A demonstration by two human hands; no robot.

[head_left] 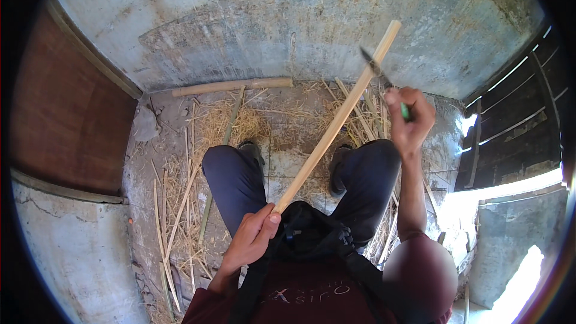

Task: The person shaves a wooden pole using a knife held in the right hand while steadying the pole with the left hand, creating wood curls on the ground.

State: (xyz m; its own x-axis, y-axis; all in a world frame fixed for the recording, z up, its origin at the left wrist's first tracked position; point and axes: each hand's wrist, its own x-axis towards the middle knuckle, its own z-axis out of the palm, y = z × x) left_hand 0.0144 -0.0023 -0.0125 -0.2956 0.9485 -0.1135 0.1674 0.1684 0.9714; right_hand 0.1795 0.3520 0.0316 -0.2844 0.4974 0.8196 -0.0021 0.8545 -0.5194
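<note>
We are sitting low with our knees apart, and the long pale bamboo stick runs between them from near left up to far right, so that its length is free of our legs. Our left hand closes its grip around the near end of the stick, just in front of the dark strap at our chest, which anchors it and sets its angle. Our right hand is raised to the far right with its grip wrapped on the green handle of a knife, the dark blade laid across the stick near its far end, apparently touching it; held that way, the edge meets the surface at a slant and points away from our body. The floor under our shoes is strewn with straw and thin pale strips, thickest to the left of our left leg. A thicker bamboo pole lies across the far side at the foot of the grey wall, well apart from the work in hand.
</note>
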